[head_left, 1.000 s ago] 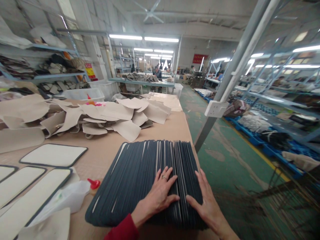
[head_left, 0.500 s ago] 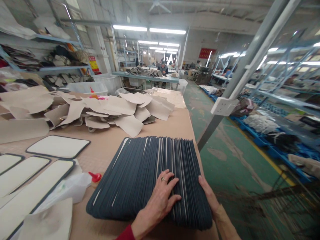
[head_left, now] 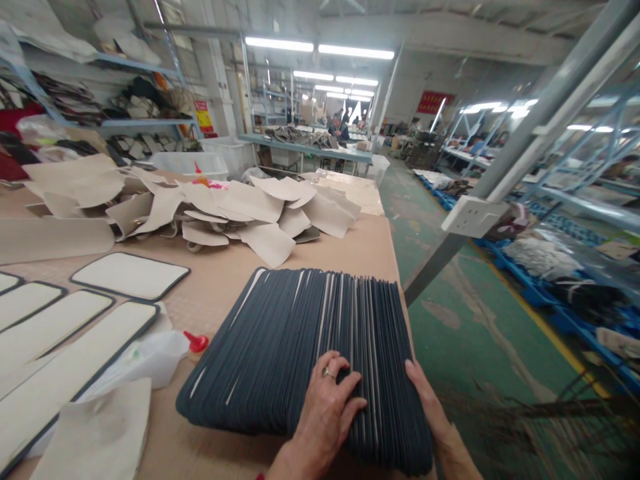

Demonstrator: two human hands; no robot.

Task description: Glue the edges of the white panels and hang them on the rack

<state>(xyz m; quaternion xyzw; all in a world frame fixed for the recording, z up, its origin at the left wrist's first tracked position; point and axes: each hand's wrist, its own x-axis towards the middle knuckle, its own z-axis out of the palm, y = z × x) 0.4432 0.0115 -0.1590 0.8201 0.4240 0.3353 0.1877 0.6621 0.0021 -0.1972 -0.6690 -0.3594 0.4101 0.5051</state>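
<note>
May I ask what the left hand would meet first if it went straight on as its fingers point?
The left hand would cross more of the dark panel stack beneath it, then probably bare tabletop; beige pieces lie leftward.

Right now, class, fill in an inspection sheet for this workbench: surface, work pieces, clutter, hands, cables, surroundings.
Surface: brown table, largely covered.
Job's things: fanned stack of dark panels at the near right edge.
Clutter: heap of beige cut pieces, white panels with dark edging, red-capped bottle beside a plastic bag.
Hands: left hand on the stack, fingers bent onto panel edges; right hand flat against its right side.
Cables: nothing seen.
Surroundings: shelving, green floor, slanted post with a socket.
</note>
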